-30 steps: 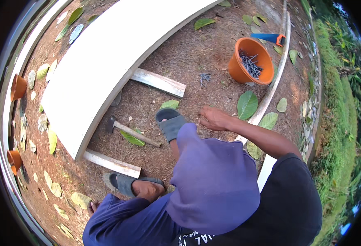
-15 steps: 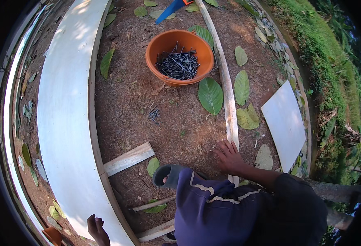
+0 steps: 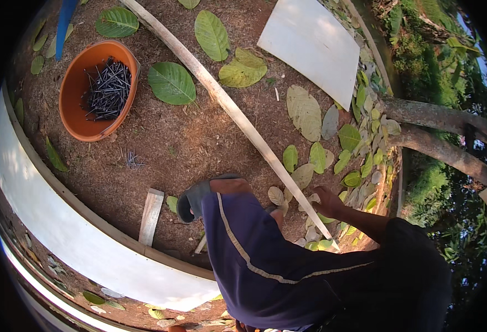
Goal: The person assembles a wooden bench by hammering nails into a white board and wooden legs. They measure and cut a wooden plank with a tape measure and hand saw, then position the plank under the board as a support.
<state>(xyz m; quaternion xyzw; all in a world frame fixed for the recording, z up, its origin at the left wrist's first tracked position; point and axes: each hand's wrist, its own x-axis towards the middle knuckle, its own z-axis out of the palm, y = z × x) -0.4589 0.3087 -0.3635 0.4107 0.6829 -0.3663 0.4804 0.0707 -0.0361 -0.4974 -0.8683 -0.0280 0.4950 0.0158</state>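
My right hand (image 3: 327, 202) is low on the right, beside the near end of a long, thin wooden strip (image 3: 238, 113) lying on the ground. Its fingers look loosely bent and apart, with nothing visible in them; whether they touch the strip I cannot tell. My left hand is out of view. An orange bucket (image 3: 69, 105) full of loose nails (image 3: 109, 91) stands at the upper left. Close by, a small pile of nails (image 3: 133, 160) lies on the soil. A long white board (image 3: 50, 207) with a wooden edge runs along the left and bottom.
A short wooden piece (image 3: 151, 217) meets the long board's edge near my sandalled foot (image 3: 187, 207). A white panel (image 3: 315, 47) lies at the upper right. A blue saw blade (image 3: 65, 25) shows at the top left. Leaves and tree trunks (image 3: 437, 116) are on the right.
The view has swung to the right, so bucket and board now appear farther left. My right hand has moved from the strip's top toward its near end. My left hand has left the picture.
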